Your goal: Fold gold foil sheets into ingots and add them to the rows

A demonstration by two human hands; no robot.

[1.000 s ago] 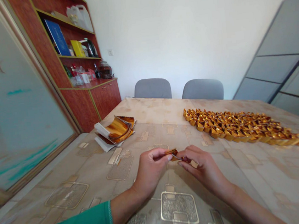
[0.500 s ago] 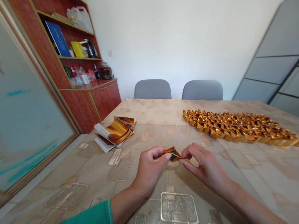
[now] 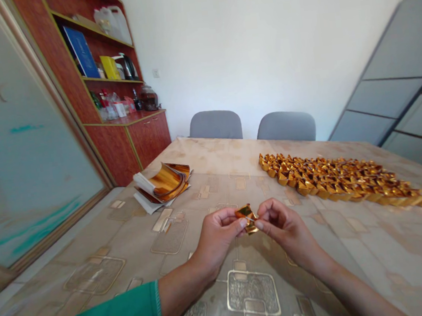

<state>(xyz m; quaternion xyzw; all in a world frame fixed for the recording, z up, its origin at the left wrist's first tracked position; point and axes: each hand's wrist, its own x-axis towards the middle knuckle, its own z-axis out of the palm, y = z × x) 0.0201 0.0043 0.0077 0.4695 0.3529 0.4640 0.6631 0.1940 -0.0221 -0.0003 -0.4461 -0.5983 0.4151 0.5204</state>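
We hold a small piece of gold paper over the tabletop, our left hand and right hand nearly closed, both pinching it. Beyond, curled gold sheets lie left and folded gold pieces right.

Homelike dining room (kettle, table)

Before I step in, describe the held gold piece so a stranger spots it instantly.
At the big patterned table, find the left hand and right hand close together. Between them is the small gold piece; unlike the gold rows at right and curled sheets at left, only it is held.
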